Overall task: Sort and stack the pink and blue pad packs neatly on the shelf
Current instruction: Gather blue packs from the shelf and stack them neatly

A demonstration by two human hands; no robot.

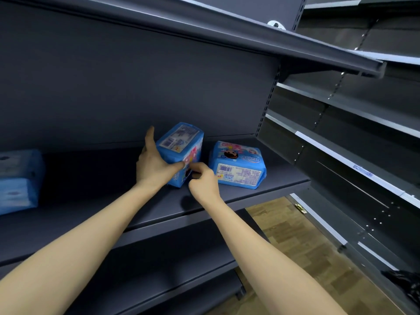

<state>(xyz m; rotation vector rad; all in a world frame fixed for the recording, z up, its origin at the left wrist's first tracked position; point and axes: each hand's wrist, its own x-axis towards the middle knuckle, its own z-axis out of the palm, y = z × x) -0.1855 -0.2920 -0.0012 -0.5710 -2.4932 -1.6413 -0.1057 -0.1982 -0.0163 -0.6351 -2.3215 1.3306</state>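
A blue pad pack (180, 146) with pink print stands tilted on its end on the dark shelf (261, 189). My left hand (154, 164) grips its left side, thumb across the front, index finger pointing up behind it. My right hand (203, 180) has curled fingers pinching the pack's lower front edge. A second blue pack (238, 165) lies flat just to the right, barcode side facing me. At the far left edge sits a stack of plain blue packs (18, 178), blurred.
The shelf's back panel (136, 87) rises behind the packs and an upper shelf (227, 35) overhangs. More grey shelving (352, 144) runs along the right. A lower shelf (159, 269) lies under my arms, with wooden floor (295, 246) beyond.
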